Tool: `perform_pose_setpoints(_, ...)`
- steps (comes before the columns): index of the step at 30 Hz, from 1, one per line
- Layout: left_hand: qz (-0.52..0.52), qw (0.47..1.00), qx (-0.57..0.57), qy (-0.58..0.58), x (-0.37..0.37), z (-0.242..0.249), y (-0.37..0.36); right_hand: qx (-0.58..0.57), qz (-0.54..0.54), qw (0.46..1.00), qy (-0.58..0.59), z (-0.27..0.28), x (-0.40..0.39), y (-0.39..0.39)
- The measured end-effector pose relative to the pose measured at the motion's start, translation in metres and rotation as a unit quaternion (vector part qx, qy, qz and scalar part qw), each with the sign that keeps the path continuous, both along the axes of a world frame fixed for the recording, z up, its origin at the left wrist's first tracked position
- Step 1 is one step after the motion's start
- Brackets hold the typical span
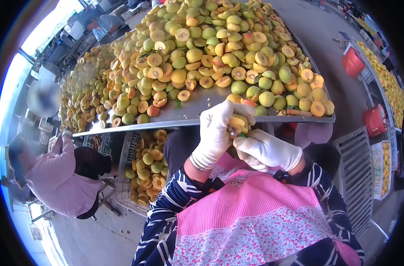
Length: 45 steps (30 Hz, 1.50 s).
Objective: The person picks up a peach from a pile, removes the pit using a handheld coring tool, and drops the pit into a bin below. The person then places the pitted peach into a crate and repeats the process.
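Note:
Both my hands wear white gloves and meet just below the front edge of a metal table (197, 113). My left hand (215, 133) is closed around a yellow-green fruit (238, 123). My right hand (266, 150) presses in from the right with a small tool whose green handle (242, 134) shows between the gloves; its tip is at the fruit. A big heap of whole and halved yellow-green fruit (202, 53) covers the table above my hands.
A white crate of halved fruit (146, 166) stands under the table edge. A person in a pink top (60, 181) bends at the left, another person (102, 24) works far behind. Red bins (353, 62) and fruit trays line the right side.

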<state>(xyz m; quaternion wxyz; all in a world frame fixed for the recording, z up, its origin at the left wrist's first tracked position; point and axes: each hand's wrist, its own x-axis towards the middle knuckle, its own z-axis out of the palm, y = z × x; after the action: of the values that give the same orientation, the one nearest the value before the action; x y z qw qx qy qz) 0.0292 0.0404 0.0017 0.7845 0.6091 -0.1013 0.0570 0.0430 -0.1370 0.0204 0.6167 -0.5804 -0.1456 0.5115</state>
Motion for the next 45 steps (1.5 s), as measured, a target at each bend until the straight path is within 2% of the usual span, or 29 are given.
perform_pose_setpoints(2, 0.011, 1.000, -0.012, 0.002, 0.000, -0.002, -0.005, 0.031, -0.008, 0.997, 0.068, -0.003, -0.004, 0.000)
perform_pose_setpoints(5, 0.038, 0.998, -0.046, 0.028, 0.002, -0.014, -0.011, 0.011, -0.017, 1.000, 0.022, -0.008, -0.003, 0.002)
perform_pose_setpoints(9, 0.002, 0.997, 0.080, 0.017, -0.001, 0.010, -0.004, -0.029, 0.004, 0.999, -0.030, -0.004, 0.001, -0.001)
perform_pose_setpoints(11, -0.094, 0.995, 0.032, 0.012, 0.009, 0.006, 0.006, 0.013, 0.013, 1.000, 0.016, -0.002, 0.002, -0.001)
perform_pose_setpoints(14, -0.154, 0.986, -0.054, 0.028, 0.017, 0.007, 0.005, 0.071, 0.003, 0.993, 0.089, -0.005, 0.000, -0.001)
perform_pose_setpoints(17, -0.210, 0.964, -0.165, -0.003, 0.023, -0.004, -0.001, 0.134, 0.066, 0.964, 0.219, -0.015, 0.004, 0.001)
perform_pose_setpoints(18, -0.215, 0.949, -0.222, 0.059, 0.020, -0.007, -0.003, 0.155, 0.070, 0.961, 0.219, -0.018, 0.004, 0.002)
perform_pose_setpoints(21, -0.067, 0.965, -0.224, 0.115, 0.012, -0.008, 0.009, 0.104, 0.044, 0.989, 0.092, -0.016, 0.006, 0.005)
perform_pose_setpoints(22, -0.023, 0.989, -0.144, 0.033, 0.013, -0.016, 0.028, 0.073, 0.024, 0.994, 0.083, -0.015, 0.008, 0.003)
perform_pose_setpoints(23, 0.125, 0.988, -0.056, 0.075, 0.002, -0.022, 0.045, 0.056, 0.021, 0.996, 0.059, -0.023, 0.010, 0.000)
perform_pose_setpoints(24, 0.161, 0.981, -0.054, 0.096, -0.011, -0.031, 0.070, 0.008, 0.046, 0.999, 0.015, -0.036, 0.017, -0.008)
perform_pose_setpoints(25, 0.208, 0.975, 0.009, 0.075, -0.024, -0.049, 0.103, -0.038, 0.072, 0.996, -0.032, -0.052, 0.025, -0.014)
perform_pose_setpoints(26, 0.255, 0.961, -0.019, 0.107, -0.042, -0.060, 0.131, -0.141, 0.100, 0.971, -0.165, -0.069, 0.030, -0.015)
perform_pose_setpoints(27, 0.324, 0.931, -0.040, 0.162, -0.059, -0.076, 0.161, -0.238, 0.121, 0.917, -0.296, -0.087, 0.031, -0.016)
perform_pose_setpoints(28, 0.390, 0.897, -0.034, 0.203, -0.073, -0.092, 0.192, -0.283, 0.121, 0.892, -0.332, -0.109, 0.031, -0.022)
perform_pose_setpoints(30, 0.442, 0.864, 0.012, 0.240, -0.093, -0.108, 0.240, -0.376, 0.115, 0.828, -0.399, -0.148, 0.025, -0.038)
perform_pose_setpoints(31, 0.462, 0.850, 0.021, 0.255, -0.095, -0.113, 0.260, -0.386, 0.131, 0.822, -0.397, -0.160, 0.021, -0.039)
perform_pose_setpoints(33, 0.442, 0.811, 0.135, 0.358, -0.093, -0.144, 0.316, -0.409, 0.160, 0.805, -0.399, -0.173, 0.019, -0.042)
perform_pose_setpoints(34, 0.441, 0.734, 0.355, 0.375, -0.087, -0.140, 0.328, -0.408, 0.162, 0.804, -0.402, -0.171, 0.019, -0.041)
perform_pose_setpoints(35, 0.467, 0.651, 0.495, 0.337, -0.083, -0.142, 0.330, -0.403, 0.145, 0.810, -0.401, -0.167, 0.021, -0.040)
perform_pose_setpoints(37, 0.504, 0.693, 0.467, 0.221, -0.059, -0.108, 0.316, -0.395, 0.117, 0.823, -0.390, -0.147, 0.017, -0.038)
perform_pose_setpoints(38, 0.538, 0.647, 0.521, 0.140, -0.045, -0.100, 0.312, -0.387, 0.097, 0.825, -0.401, -0.144, 0.016, -0.037)
perform_pose_setpoints(41, 0.399, 0.680, 0.598, 0.142, 0.000, -0.076, 0.311, -0.330, -0.013, 0.845, -0.422, -0.148, 0.010, -0.036)
perform_pose_setpoints(43, 0.304, 0.563, 0.736, 0.221, 0.026, -0.102, 0.319, -0.362, 0.015, 0.831, -0.422, -0.178, 0.010, -0.046)
perform_pose_setpoints(44, 0.269, 0.536, 0.732, 0.323, 0.041, -0.097, 0.312, -0.370, 0.031, 0.827, -0.423, -0.192, 0.010, -0.053)
perform_pose_setpoints(45, 0.264, 0.533, 0.727, 0.344, 0.050, -0.093, 0.311, -0.378, 0.046, 0.822, -0.423, -0.198, 0.013, -0.059)
